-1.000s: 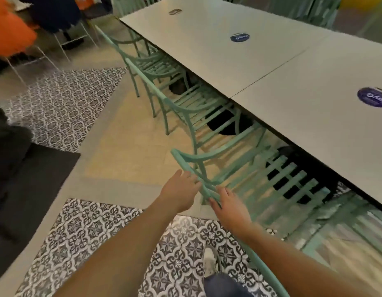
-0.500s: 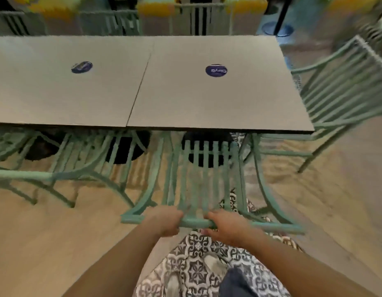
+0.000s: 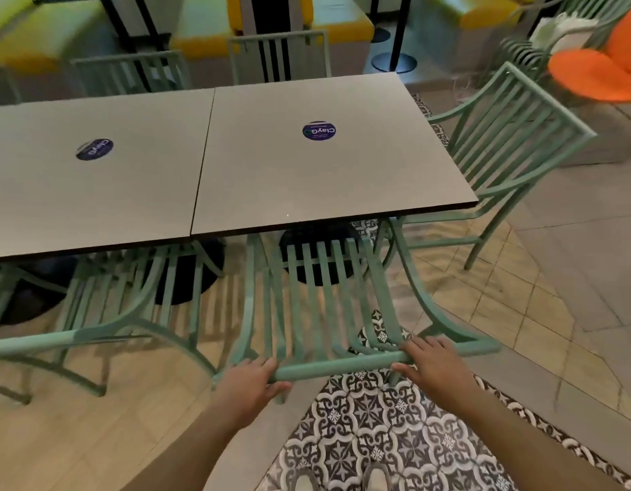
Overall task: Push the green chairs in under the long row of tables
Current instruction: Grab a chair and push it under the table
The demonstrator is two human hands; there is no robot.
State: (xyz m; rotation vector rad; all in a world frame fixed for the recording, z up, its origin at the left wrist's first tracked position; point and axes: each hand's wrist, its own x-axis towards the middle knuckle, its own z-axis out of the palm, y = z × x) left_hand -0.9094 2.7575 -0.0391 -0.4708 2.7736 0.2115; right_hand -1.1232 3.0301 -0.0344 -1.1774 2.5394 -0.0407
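- Head view: the left hand [image 3: 248, 382] is gripping the top rail [image 3: 339, 366] of a green slatted chair [image 3: 317, 306], fingers curling over the rail and the thumb lying under it at the rail's left end.
- The right hand [image 3: 436, 366] is holding the same rail further along, fingers lying over the top and the thumb pointing back towards the left hand; a bare stretch of rail is showing between the two hands.
- Ahead of both hands the chair's seat slats are running under the near edge of the grey table [image 3: 328, 161], with the back and rear legs standing out on the person's side.
- A round blue sticker [image 3: 319, 131] is sitting on that tabletop, well beyond the hands.
- Left of the left hand a second green chair [image 3: 129, 295] is sitting partly under the adjoining table [image 3: 94, 186], which is butting against the first.
- Beyond and to the right of the right hand, a third green chair [image 3: 509, 143] is standing at the table's end, tilting in the wide-angle view, well apart from the hands.
- Below the hands, patterned black-and-white floor tiles [image 3: 385, 437] are showing, with the toes of two shoes [image 3: 378, 478] at the bottom edge.
- Far right, beyond the third chair, an orange seat [image 3: 601, 69] is visible.
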